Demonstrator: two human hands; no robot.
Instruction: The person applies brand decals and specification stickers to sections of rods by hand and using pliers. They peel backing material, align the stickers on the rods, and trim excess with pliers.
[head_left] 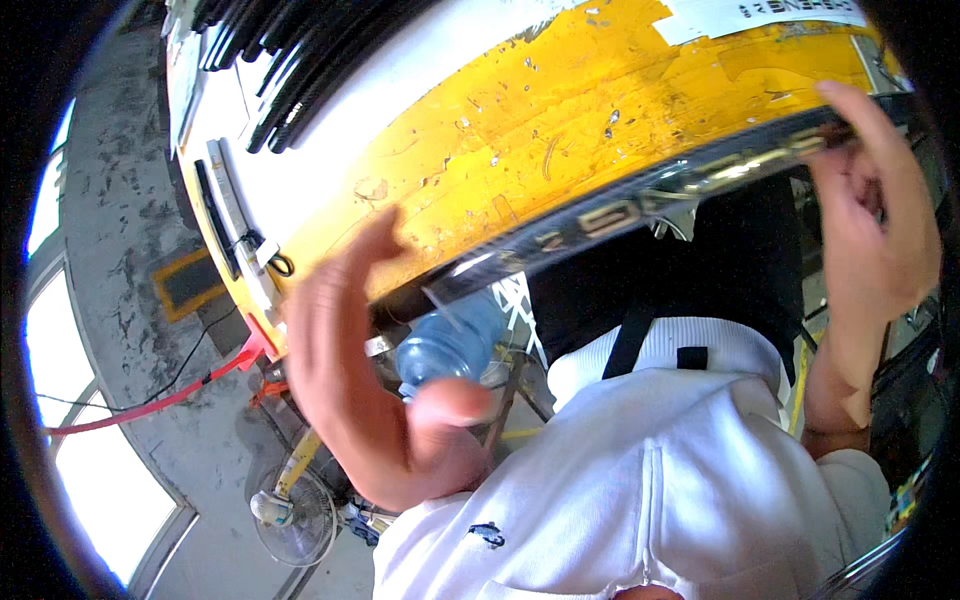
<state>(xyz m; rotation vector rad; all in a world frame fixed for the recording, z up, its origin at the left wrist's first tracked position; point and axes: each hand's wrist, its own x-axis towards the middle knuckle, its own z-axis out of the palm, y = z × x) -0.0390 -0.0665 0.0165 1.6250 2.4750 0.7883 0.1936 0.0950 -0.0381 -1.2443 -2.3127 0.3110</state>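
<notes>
A long, glossy black tube [640,205] with a woven carbon look and gold lettering slants across the near edge of the yellow worktable [560,130]. At its right end, my right hand [870,210] has its fingers and thumb around it, with one finger stretched along the far side. My left hand [350,370] stands by the tube's left end, fingers and thumb spread in a wide curve with nothing between them. Motion smears this hand. A clear, shiny edge shows at the tube's left end; whether it is film or the tube's own finish, I cannot tell.
Several black tubes [290,70] lie at the far left on a white sheet [370,90]. Metal strips and a cable [240,225] sit by the table's left edge. Below are a blue water bottle [450,345], a fan [295,515] and a red hose [160,415].
</notes>
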